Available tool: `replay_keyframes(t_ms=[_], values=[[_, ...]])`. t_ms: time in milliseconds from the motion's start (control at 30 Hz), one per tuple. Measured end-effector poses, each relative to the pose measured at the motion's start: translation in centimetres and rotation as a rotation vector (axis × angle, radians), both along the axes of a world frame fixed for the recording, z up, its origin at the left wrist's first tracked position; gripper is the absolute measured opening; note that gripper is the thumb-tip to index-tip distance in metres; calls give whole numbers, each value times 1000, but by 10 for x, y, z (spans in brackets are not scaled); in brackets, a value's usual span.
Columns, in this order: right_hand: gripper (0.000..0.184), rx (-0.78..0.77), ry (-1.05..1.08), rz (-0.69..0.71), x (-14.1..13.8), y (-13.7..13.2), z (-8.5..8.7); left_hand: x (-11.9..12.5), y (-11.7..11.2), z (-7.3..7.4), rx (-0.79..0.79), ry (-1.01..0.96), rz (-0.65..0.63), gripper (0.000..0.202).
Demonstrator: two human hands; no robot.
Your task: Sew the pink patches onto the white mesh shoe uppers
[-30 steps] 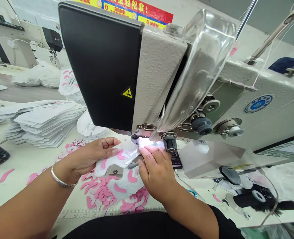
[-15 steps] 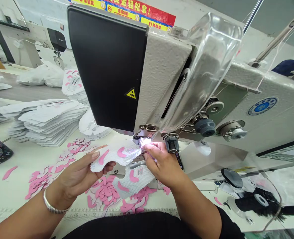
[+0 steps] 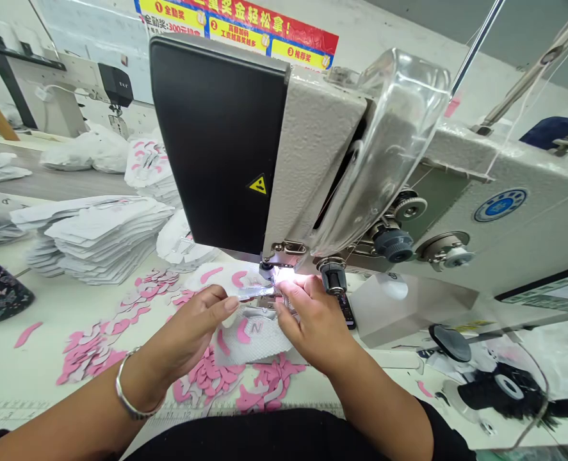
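A white textured fabric piece (image 3: 214, 274) with pink curved patches lies under the needle area of the sewing machine (image 3: 267, 269). My left hand (image 3: 202, 326) pinches its near edge between thumb and fingers, left of the lit needle. Close against the presser foot, my right hand (image 3: 312, 314) grips the fabric with bent fingers; its fingertips partly hide the stitching spot. Below the hands hangs another part of white fabric (image 3: 252, 339), bearing pink patches and an "N" mark. Whether the two white parts are joined cannot be seen.
Loose pink pieces (image 3: 91, 349) are scattered on the table at left and in front. Stacks of white fabric pieces (image 3: 105, 240) stand at back left. A patterned dark object (image 3: 0, 288) sits at far left, and a black thread spool (image 3: 485, 392) lies at right.
My left hand has moved right, nearer the needle, and now holds the fabric's near edge. The fabric piece has swung so its patched part lies farther back. My right hand stays by the presser foot.
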State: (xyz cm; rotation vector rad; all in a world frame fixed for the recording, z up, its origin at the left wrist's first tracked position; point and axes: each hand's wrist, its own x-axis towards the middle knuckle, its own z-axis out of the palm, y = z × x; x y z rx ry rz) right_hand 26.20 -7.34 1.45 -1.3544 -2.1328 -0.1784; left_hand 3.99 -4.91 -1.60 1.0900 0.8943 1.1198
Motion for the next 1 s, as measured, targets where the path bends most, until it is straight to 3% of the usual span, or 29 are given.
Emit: replay_keyframes(t_ms=[200,467,767,1000], values=[[38,198,-29,-24,-8,-4,-11,12,16,12,-41,-57,-20,24],[30,144,170,64,1,4,-17,19,22,10,-37,-64,-43,25],[32,42,185,65,2,8,-13,19,21,12,3,-20,-22,27],[32,70,181,57,0,7,-15,21,23,16,-23,-17,-19,25]])
